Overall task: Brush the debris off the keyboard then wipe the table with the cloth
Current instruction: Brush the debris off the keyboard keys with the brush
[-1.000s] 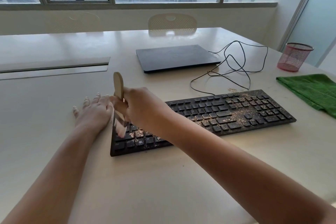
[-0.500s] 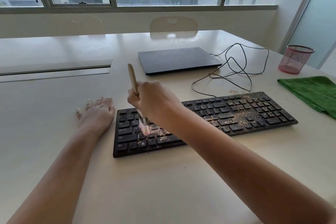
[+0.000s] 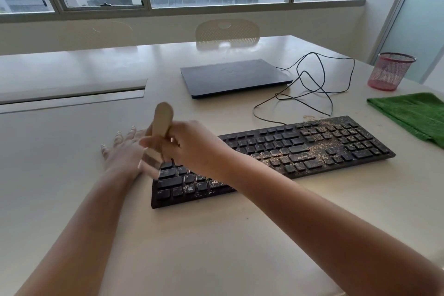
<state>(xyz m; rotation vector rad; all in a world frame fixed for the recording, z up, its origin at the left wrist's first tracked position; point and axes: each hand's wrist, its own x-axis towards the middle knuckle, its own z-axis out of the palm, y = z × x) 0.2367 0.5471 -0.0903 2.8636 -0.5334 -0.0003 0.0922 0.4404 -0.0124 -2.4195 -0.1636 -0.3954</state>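
A black keyboard (image 3: 300, 149) lies across the table (image 3: 216, 247), speckled with tan debris, thickest on its right half. My right hand (image 3: 192, 146) grips a wooden-handled brush (image 3: 161, 125) over the keyboard's left end; its bristles are blurred at the left edge of the keys. My left hand (image 3: 125, 151) rests flat on the table just left of the keyboard, fingers straight. A folded green cloth (image 3: 413, 115) lies at the right edge of the table.
A closed dark laptop (image 3: 233, 77) sits behind the keyboard, with a loose black cable (image 3: 312, 86) coiled to its right. A pink mesh cup (image 3: 391, 71) stands at the far right. A chair back (image 3: 227, 31) shows beyond the table's far edge.
My right hand has swung the brush back left, from the keys near the middle-left to the keyboard's left end. My left hand has stayed flat on the table.
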